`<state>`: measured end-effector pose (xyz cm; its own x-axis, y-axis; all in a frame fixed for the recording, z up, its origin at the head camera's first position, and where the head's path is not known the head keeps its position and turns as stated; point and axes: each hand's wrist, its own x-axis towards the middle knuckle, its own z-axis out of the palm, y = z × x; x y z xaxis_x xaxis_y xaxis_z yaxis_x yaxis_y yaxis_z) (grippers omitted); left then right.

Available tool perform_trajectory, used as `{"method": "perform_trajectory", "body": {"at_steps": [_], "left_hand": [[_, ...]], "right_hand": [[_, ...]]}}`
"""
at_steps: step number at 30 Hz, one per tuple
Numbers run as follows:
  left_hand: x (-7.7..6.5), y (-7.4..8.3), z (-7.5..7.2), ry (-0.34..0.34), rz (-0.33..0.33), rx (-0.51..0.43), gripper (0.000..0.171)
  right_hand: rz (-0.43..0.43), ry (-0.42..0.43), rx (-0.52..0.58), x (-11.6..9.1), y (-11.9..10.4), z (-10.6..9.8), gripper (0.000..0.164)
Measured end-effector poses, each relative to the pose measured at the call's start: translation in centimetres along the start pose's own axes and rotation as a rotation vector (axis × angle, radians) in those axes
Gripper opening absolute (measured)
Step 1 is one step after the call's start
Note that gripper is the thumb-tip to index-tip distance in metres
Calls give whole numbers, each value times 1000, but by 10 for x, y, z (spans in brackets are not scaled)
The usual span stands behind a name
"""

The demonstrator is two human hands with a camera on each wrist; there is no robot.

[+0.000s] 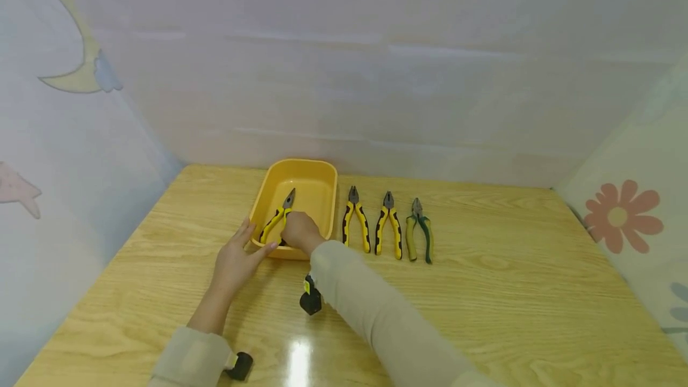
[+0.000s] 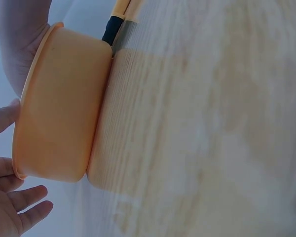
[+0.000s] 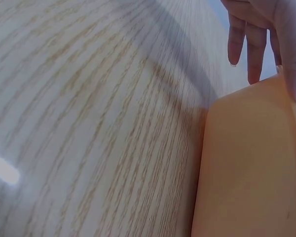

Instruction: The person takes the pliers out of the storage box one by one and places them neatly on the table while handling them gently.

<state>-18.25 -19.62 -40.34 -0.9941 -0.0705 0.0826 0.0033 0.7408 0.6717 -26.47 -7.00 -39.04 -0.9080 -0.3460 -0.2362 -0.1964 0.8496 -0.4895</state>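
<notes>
A yellow plastic tray [image 1: 312,166] stands near the back of the table. In it lies a pair of long-nose pliers [image 1: 272,224] with yellow-and-black handles, jaws pointing to the far side. My right hand [image 1: 301,230] reaches over the near rim and grips the pliers by the right handle; its fingertips are hidden in the head view. My left hand [image 1: 236,261] holds the tray's near left corner, thumb on the near rim and fingers along the left side. The left wrist view shows the left fingers [image 2: 27,198] spread around the tray's corner.
Right of the tray, two yellow-and-black pliers [image 1: 356,220] [image 1: 389,226] and a green-handled pair of pliers [image 1: 420,232] lie in a row, jaws away from me. The wooden table [image 1: 510,303] meets a pale wall covering [image 1: 430,106] at the back.
</notes>
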Motion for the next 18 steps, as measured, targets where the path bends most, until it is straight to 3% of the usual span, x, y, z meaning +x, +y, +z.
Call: {"method": "perform_trajectory", "body": {"at_steps": [18], "left_hand": [[0, -2, 2, 13, -6, -9, 76]], "right_hand": [[34, 35, -102, 5, -2, 5, 22]]}}
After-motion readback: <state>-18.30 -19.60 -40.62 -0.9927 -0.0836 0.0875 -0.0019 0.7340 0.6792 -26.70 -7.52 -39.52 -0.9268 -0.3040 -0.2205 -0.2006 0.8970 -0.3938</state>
